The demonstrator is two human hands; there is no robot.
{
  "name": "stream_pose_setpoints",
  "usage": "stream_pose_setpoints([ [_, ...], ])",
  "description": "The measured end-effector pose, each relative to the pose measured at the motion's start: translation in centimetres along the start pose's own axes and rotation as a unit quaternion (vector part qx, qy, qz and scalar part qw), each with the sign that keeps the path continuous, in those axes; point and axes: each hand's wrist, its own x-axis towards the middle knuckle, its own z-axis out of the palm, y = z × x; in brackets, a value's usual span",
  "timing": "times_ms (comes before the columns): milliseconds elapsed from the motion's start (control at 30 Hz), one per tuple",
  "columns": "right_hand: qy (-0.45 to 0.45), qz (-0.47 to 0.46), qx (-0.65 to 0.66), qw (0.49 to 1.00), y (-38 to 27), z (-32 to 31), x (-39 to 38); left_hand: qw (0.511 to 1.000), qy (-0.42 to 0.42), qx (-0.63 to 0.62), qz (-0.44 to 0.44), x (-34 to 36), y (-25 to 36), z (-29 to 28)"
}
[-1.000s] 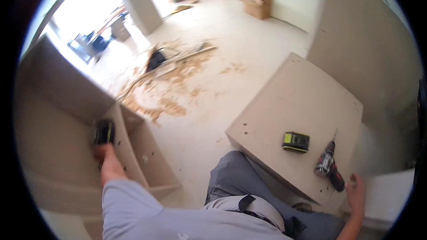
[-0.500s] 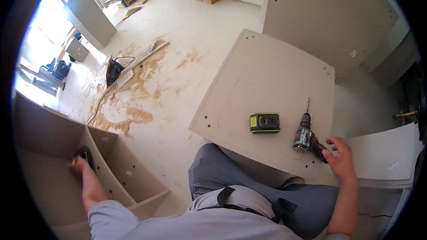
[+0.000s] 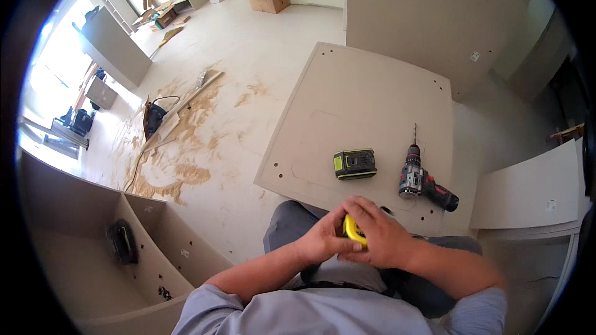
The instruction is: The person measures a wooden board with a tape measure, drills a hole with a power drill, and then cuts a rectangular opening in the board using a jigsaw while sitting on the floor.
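Note:
In front of my lap both hands meet around a yellow tape measure (image 3: 354,231). My left hand (image 3: 321,237) is closed on its left side, and my right hand (image 3: 383,239) wraps over it from the right, hiding much of it. A small dark tip (image 3: 387,210) sticks out beyond the right fingers; I cannot make out what it belongs to. Past my hands, a cordless drill (image 3: 412,177) with a long bit lies on a beige panel (image 3: 372,99). Left of the drill sits a black and lime battery pack (image 3: 355,164).
At my left stands an open beige cabinet (image 3: 133,211) holding a black and green object (image 3: 122,242) and small dark fittings (image 3: 164,293). A dark power tool (image 3: 154,118) and wood strips lie amid sawdust on the floor. A tall panel (image 3: 428,18) rises behind the flat one.
My left hand has come out of the cabinet to my lap with the yellow tape measure. My right hand has left the drill's handle area and closed round the tape measure too.

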Motion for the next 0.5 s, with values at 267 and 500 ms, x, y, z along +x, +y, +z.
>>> stream_pose_setpoints([
  [267, -0.121, 0.08, -0.106, 0.984, 1.8, 1.9, -1.6, 0.967, 0.061, 0.192, -0.154, 0.4, 0.2, -2.8],
  [500, -0.17, 0.304, -0.138, 0.927, 5.5, -1.1, -1.3, 0.86, 0.389, 0.329, 0.028, 0.7, 7.2, -23.8],
])
